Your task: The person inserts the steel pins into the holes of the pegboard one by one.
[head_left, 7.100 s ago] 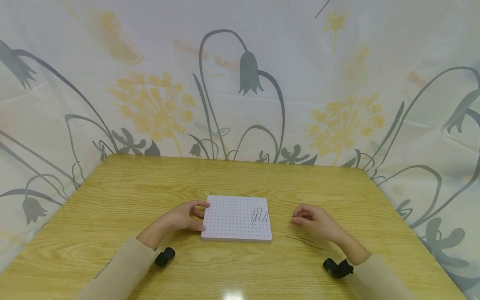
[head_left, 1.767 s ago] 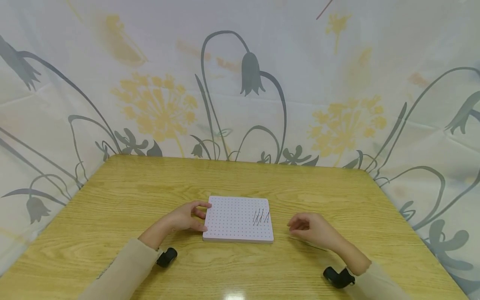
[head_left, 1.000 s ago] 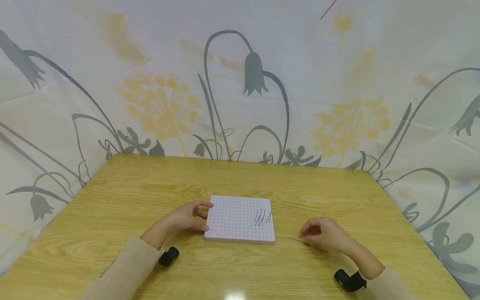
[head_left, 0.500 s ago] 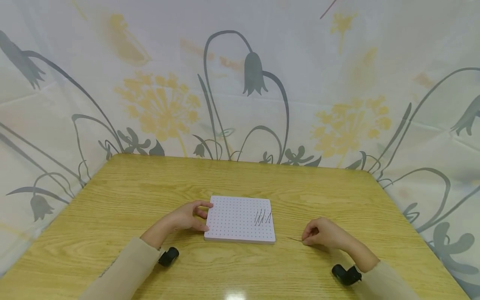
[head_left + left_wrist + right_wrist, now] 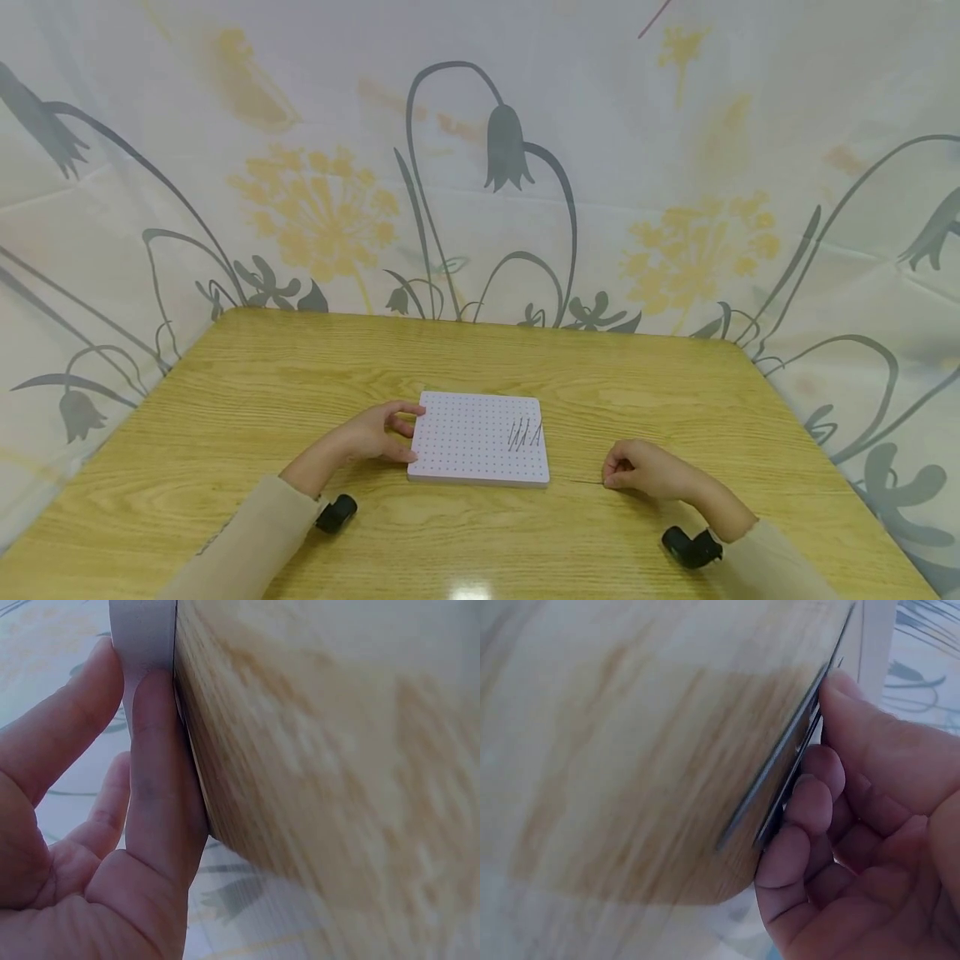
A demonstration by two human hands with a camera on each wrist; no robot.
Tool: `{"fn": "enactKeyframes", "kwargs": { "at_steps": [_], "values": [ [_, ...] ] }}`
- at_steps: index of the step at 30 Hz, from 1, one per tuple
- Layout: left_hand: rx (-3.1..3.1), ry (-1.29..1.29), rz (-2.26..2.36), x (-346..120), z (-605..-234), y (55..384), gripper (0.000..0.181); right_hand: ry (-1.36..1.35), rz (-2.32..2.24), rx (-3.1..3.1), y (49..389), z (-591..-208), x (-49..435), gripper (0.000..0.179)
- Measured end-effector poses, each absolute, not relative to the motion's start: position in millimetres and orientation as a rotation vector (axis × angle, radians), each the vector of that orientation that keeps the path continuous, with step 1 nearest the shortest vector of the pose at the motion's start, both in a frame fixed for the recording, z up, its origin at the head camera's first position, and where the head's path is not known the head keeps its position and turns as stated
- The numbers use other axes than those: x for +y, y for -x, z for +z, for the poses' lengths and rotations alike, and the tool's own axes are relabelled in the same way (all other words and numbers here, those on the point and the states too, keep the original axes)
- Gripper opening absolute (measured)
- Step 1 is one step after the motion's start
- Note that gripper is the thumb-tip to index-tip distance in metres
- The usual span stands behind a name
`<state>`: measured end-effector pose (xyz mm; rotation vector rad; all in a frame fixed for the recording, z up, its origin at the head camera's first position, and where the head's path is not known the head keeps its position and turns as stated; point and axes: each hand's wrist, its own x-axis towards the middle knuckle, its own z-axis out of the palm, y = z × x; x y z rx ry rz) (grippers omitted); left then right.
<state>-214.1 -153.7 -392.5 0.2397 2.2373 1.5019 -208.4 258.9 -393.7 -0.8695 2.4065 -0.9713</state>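
Note:
A white board (image 5: 461, 437) with a grid of small holes lies on the table. Several thin dark rods (image 5: 523, 433) stand on its right part. My left hand (image 5: 367, 432) rests at the board's left edge, its forefinger and thumb straight and touching it. In the left wrist view, a straight finger (image 5: 157, 772) lies along the board's side. Right of the board, low at the tabletop, my right hand (image 5: 652, 471) pinches a thin dark rod (image 5: 585, 482). The right wrist view shows two such rods (image 5: 780, 765) side by side at the thumb and curled fingers.
The wooden table (image 5: 337, 350) runs back to a cloth (image 5: 585, 83) printed with flowers. A black wrist camera (image 5: 692, 547) sits below the right hand, and another black camera (image 5: 335, 513) below the left.
Earlier, two rods lay loose beside the right hand. It has since come down and taken hold at the rods, then shifted slightly and lowered to the table. The left hand stays at the board.

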Motion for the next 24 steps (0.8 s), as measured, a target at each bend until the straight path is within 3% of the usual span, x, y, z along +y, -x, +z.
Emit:
{"fn": "enactKeyframes", "kwargs": {
  "at_steps": [13,24],
  "values": [
    [2.241,-0.271,1.501,-154.8,-394.0,215.0,0.067,0.81,-1.048,2.38,209.7,-389.2,263.3,0.017],
    [2.245,-0.257,1.499,-154.2,-393.3,214.2,0.067,0.8,-1.263,2.481,211.5,-387.6,254.8,0.012]
  ]
}}
